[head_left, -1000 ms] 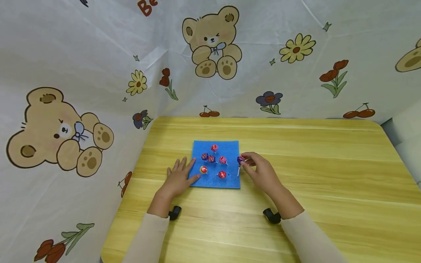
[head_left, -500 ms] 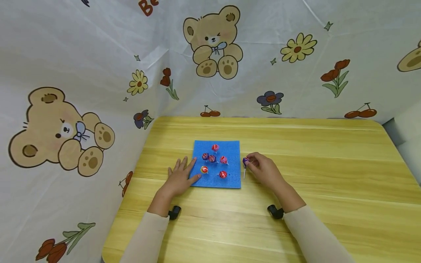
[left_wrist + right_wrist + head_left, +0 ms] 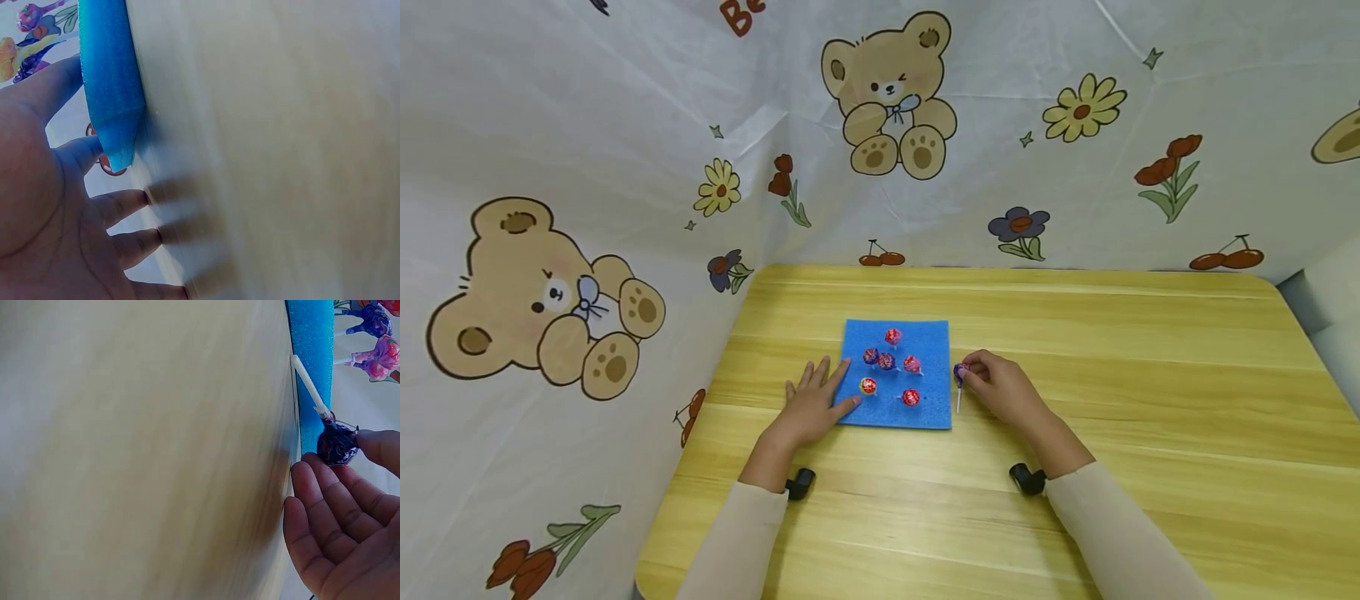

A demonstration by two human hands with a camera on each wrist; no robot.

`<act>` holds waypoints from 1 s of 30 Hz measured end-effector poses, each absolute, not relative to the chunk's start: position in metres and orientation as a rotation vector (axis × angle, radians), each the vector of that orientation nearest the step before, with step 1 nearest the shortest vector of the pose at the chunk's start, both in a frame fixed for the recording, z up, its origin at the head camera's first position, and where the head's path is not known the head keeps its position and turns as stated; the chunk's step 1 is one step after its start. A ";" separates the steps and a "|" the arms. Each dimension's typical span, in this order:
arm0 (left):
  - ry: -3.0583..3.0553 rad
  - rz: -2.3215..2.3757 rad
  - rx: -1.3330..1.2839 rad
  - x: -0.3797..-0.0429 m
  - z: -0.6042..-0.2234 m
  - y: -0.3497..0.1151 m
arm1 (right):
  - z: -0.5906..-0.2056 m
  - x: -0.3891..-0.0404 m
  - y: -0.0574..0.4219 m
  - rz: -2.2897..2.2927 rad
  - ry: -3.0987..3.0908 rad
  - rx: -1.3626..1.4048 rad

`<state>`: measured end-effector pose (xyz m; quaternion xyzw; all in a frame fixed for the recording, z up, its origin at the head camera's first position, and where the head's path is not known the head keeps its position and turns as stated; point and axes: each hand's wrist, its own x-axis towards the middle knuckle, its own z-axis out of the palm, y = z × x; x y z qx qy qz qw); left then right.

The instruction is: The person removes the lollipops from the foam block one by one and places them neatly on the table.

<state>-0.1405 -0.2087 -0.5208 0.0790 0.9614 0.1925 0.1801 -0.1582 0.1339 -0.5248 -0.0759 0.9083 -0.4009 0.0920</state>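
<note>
My right hand (image 3: 1000, 387) pinches a purple-wrapped lollipop (image 3: 337, 445) by its candy head, just off the right edge of a blue foam board (image 3: 934, 333). Its white stick (image 3: 310, 386) points down toward the table in the head view. With fingers spread, my left hand (image 3: 808, 412) rests at the board's left edge, thumb and index finger touching the foam. Several lollipops stand in the board: two purple ones (image 3: 887, 362) side by side, pink ones (image 3: 912, 364), a yellow-red one (image 3: 868, 386) and a red one (image 3: 911, 397).
The board lies on a wood-grain table (image 3: 1112, 350). A white cloth printed with bears and flowers (image 3: 970, 75) hangs behind the table and along its left side. A small dark hole (image 3: 925, 398) shows in the foam beside the red lollipop.
My right hand has moved slightly right with the purple lollipop, from over the board's right edge to just beside it. My left hand stays in place on the foam.
</note>
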 end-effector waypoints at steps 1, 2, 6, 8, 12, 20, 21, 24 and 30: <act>2.718 0.544 0.223 -0.141 -0.521 -0.209 | -0.525 -0.159 0.134 -1.182 2.691 -0.220; 2.718 0.545 0.223 -0.141 -0.521 -0.209 | -0.524 -0.159 0.133 -1.169 2.685 -0.218; 2.718 0.554 0.220 -0.141 -0.521 -0.209 | -0.523 -0.162 0.130 -1.140 2.659 -0.213; 2.715 0.561 0.217 -0.141 -0.521 -0.210 | -0.522 -0.163 0.129 -1.126 2.656 -0.223; 2.711 0.575 0.211 -0.141 -0.522 -0.210 | -0.526 -0.165 0.128 -1.098 2.669 -0.239; 2.712 0.578 0.210 -0.141 -0.522 -0.210 | -0.529 -0.165 0.125 -1.103 2.684 -0.256; 2.712 0.581 0.210 -0.141 -0.522 -0.210 | -0.528 -0.165 0.125 -1.109 2.683 -0.252; 2.712 0.580 0.214 -0.141 -0.522 -0.210 | -0.527 -0.164 0.124 -1.113 2.684 -0.250; 2.711 0.581 0.214 -0.141 -0.521 -0.209 | -0.527 -0.161 0.126 -1.114 2.685 -0.244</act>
